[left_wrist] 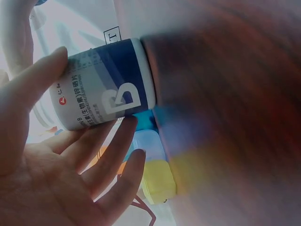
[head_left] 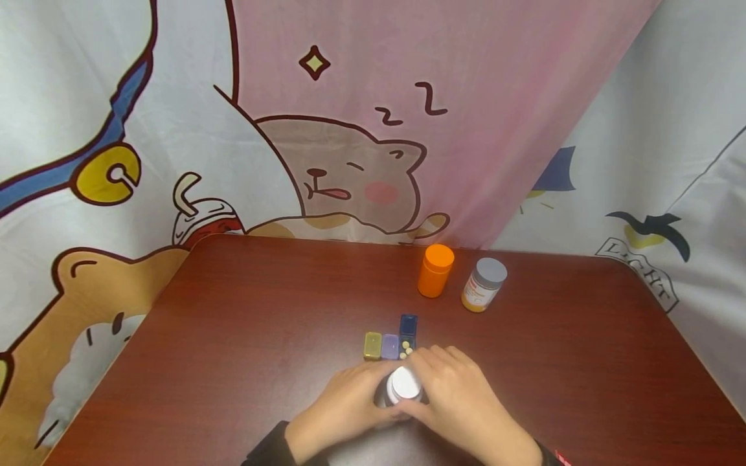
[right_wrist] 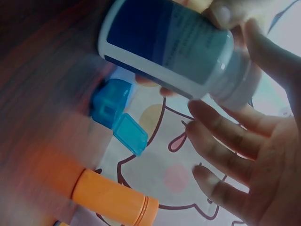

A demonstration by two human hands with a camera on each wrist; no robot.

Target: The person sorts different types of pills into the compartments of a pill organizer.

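Note:
A white pill bottle (left_wrist: 101,87) with a dark blue label band stands upright near the table's front, between both hands. My left hand (head_left: 344,399) grips its body, thumb on one side and fingers on the other. At the top, my right hand (head_left: 457,396) holds the white cap (right_wrist: 238,80) between thumb and forefinger, its other fingers spread loosely. Just beyond the bottle sits a small pill box with yellow (head_left: 373,346), purple (head_left: 390,347) and blue (head_left: 407,343) compartments. The blue lid (head_left: 409,324) stands raised, and several pale tablets (head_left: 406,350) lie inside that compartment.
Farther back on the brown table (head_left: 262,310) stand an orange bottle (head_left: 434,272) and a grey-lidded jar (head_left: 484,285) with a white and orange body. A printed cloth (head_left: 361,77) hangs behind the table's back edge.

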